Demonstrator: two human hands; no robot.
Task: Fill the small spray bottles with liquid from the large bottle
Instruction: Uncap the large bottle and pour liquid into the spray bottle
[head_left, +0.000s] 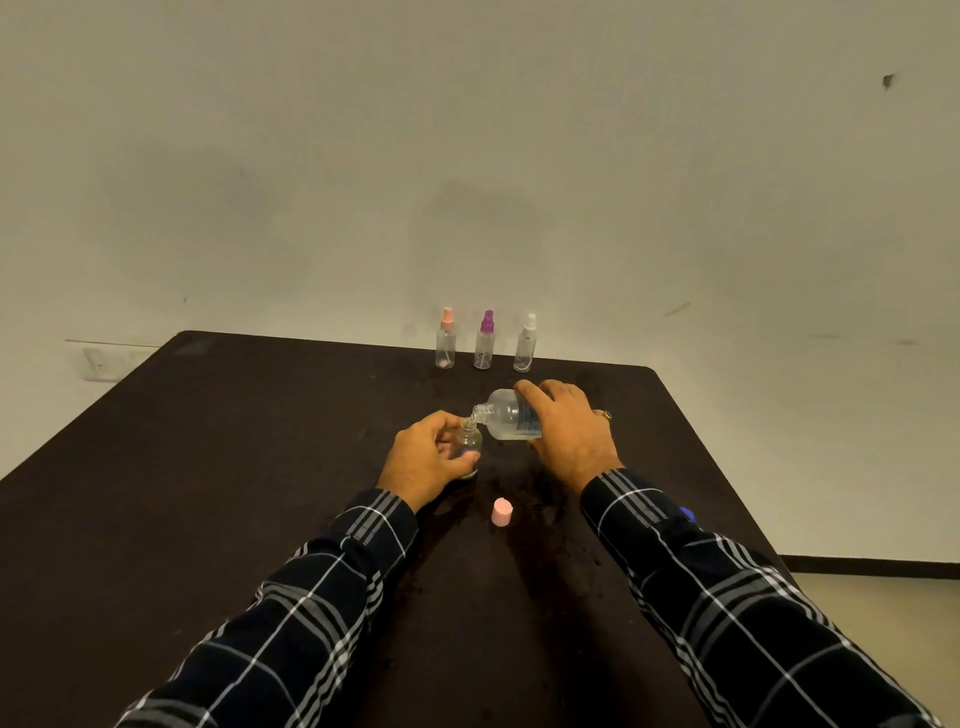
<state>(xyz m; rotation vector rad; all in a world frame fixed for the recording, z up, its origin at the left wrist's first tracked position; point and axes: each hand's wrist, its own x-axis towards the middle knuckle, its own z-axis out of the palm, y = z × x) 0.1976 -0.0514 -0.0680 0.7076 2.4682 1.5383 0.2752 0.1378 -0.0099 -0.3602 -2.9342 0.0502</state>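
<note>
My right hand (569, 431) grips the large clear bottle (506, 415), tipped to the left with its open neck over a small clear bottle (469, 441). A thin stream of liquid runs from the neck into the small bottle's mouth. My left hand (428, 457) holds that small bottle upright on the dark table (208, 467). Three small spray bottles stand in a row at the table's far edge: one with a pink top (445, 340), one with a purple top (484, 343), one with a white top (525, 344).
A pink cap (502, 512) stands on the table between my forearms. A small blue object (687, 513) peeks out behind my right sleeve. A pale wall rises behind the table, and the floor shows at the right.
</note>
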